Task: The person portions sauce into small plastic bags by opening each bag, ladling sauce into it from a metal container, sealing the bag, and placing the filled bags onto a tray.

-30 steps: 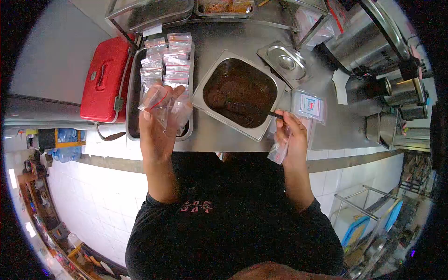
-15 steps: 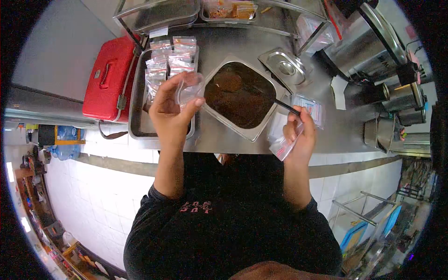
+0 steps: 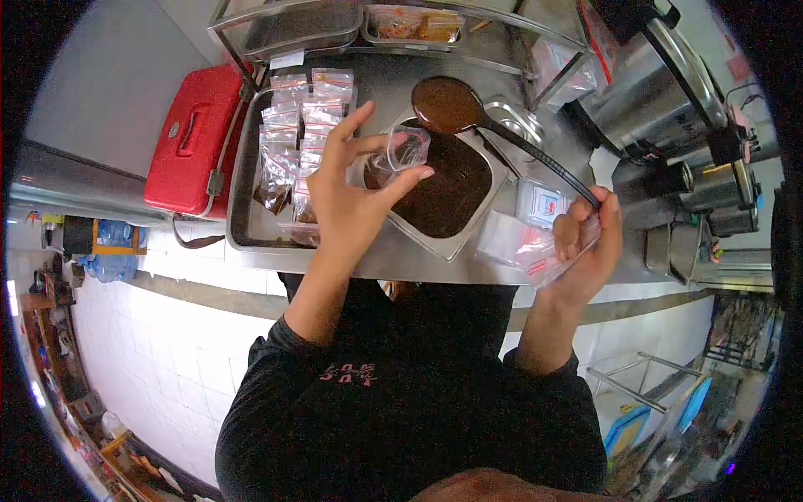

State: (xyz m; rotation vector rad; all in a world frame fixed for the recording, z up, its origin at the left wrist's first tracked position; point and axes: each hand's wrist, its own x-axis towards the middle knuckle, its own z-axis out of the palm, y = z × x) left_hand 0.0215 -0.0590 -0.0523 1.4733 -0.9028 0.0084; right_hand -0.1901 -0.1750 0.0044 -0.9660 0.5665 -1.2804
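Note:
My left hand (image 3: 355,197) holds a small clear plastic cup (image 3: 404,152) between thumb and fingers, over the left side of a square steel container (image 3: 452,248) of dark brown sauce (image 3: 447,188). My right hand (image 3: 587,243) grips the handle of a black ladle (image 3: 535,151) and also has a clear zip bag (image 3: 552,266) in its fingers. Brown sauce fills the ladle's bowl, which is raised over the container's far edge, up and right of the cup. Flat clear bags (image 3: 506,238) lie on the steel table beside the container.
On the left, a steel tray (image 3: 238,219) holds several red-striped zip bags, beside a red case (image 3: 194,138). A steel lid (image 3: 523,125) lies behind the container. A rack (image 3: 502,58) spans the back; large steel pots (image 3: 652,92) stand at right.
The ladle has come up out of the sauce, its bowl now full and raised. My right hand has moved right and the zip bag with it. My left hand has shifted right with the cup.

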